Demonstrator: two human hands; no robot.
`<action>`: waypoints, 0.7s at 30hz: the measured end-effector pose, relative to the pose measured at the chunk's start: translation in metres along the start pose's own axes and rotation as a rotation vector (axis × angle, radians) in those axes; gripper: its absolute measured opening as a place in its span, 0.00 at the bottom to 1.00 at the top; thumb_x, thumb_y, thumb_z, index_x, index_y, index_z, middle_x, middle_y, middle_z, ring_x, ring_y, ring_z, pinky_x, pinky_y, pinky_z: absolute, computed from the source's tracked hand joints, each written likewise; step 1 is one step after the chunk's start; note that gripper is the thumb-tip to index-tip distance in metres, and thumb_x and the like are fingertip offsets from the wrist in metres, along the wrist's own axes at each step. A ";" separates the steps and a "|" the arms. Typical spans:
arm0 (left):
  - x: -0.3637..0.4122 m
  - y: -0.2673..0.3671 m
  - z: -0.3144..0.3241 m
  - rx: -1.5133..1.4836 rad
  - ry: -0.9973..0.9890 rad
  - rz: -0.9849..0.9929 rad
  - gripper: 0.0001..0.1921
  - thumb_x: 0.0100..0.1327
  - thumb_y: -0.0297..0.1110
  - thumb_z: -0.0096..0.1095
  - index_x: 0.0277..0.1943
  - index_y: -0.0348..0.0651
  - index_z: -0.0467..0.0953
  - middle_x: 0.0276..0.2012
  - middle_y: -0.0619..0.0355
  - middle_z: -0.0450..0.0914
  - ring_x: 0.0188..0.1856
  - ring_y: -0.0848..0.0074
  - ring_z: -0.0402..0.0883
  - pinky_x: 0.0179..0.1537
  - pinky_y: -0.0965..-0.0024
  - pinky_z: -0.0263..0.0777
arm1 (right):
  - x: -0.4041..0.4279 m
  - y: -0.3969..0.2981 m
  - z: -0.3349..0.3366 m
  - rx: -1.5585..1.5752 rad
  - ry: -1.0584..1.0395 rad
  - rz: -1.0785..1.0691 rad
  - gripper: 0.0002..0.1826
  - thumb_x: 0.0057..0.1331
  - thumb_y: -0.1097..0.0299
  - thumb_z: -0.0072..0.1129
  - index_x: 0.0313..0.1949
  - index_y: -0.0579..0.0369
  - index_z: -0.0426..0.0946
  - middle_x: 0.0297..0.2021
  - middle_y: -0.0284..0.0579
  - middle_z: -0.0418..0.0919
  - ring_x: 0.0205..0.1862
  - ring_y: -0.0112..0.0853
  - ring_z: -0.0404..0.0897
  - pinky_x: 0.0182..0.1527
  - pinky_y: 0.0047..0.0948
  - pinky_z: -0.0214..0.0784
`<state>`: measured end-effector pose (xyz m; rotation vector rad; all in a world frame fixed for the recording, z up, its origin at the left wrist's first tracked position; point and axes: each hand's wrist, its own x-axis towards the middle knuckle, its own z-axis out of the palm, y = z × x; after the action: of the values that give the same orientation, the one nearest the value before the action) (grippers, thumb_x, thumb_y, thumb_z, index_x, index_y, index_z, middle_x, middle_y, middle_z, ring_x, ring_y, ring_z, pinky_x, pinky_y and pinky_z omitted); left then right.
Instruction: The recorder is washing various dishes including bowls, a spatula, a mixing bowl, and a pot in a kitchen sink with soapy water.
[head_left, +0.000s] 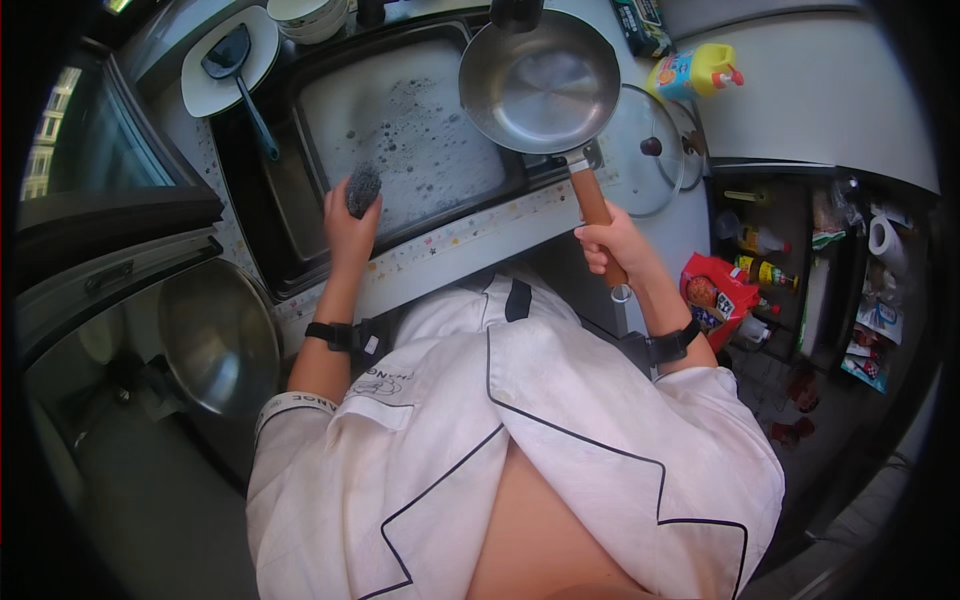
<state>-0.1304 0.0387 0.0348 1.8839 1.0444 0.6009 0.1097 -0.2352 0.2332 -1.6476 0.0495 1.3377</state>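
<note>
My left hand (352, 221) grips a dark steel-wool scourer (364, 190) at the near left edge of a sink basin (405, 135) that holds soapy, bubbly water. In my right hand (611, 240) is the wooden handle (590, 196) of a steel frying pan (540, 86), fingers wrapped round it. The pan is held over the right side of the sink, its inside facing up. A black tap (516, 13) reaches over the pan's far rim. To the right, a glass lid (643, 154) with a dark knob lies on the counter.
A spatula (246, 97) rests on a white plate (199, 90) at the far left, near stacked bowls (309, 19). A yellow pump bottle (694, 71) lies at the back right. A large steel bowl (217, 337) is at lower left. Open shelving with bottles and a red packet (716, 292) is on the right.
</note>
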 end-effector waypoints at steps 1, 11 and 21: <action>0.002 0.003 0.000 -0.001 -0.003 -0.006 0.27 0.57 0.34 0.72 0.59 0.37 0.72 0.52 0.44 0.75 0.53 0.56 0.79 0.54 0.60 0.73 | 0.005 0.006 0.003 -0.038 -0.002 0.002 0.18 0.61 0.80 0.57 0.50 0.58 0.64 0.20 0.35 0.68 0.14 0.21 0.68 0.16 0.24 0.62; 0.035 0.029 0.016 0.452 0.041 0.056 0.31 0.58 0.29 0.62 0.66 0.45 0.66 0.55 0.45 0.70 0.50 0.47 0.77 0.48 0.51 0.76 | 0.060 0.006 0.023 -0.812 0.050 -0.172 0.22 0.61 0.75 0.59 0.54 0.62 0.66 0.20 0.38 0.70 0.14 0.25 0.70 0.17 0.28 0.64; 0.060 -0.035 0.079 0.433 -0.097 -0.245 0.20 0.59 0.27 0.61 0.55 0.48 0.72 0.52 0.42 0.73 0.50 0.44 0.78 0.51 0.49 0.75 | 0.102 0.000 0.008 -0.771 -0.159 -0.069 0.15 0.59 0.74 0.56 0.44 0.61 0.67 0.20 0.40 0.71 0.15 0.28 0.72 0.16 0.30 0.64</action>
<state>-0.0554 0.0624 -0.0356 2.0801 1.3972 0.1451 0.1441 -0.1782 0.1560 -2.1249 -0.6880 1.5282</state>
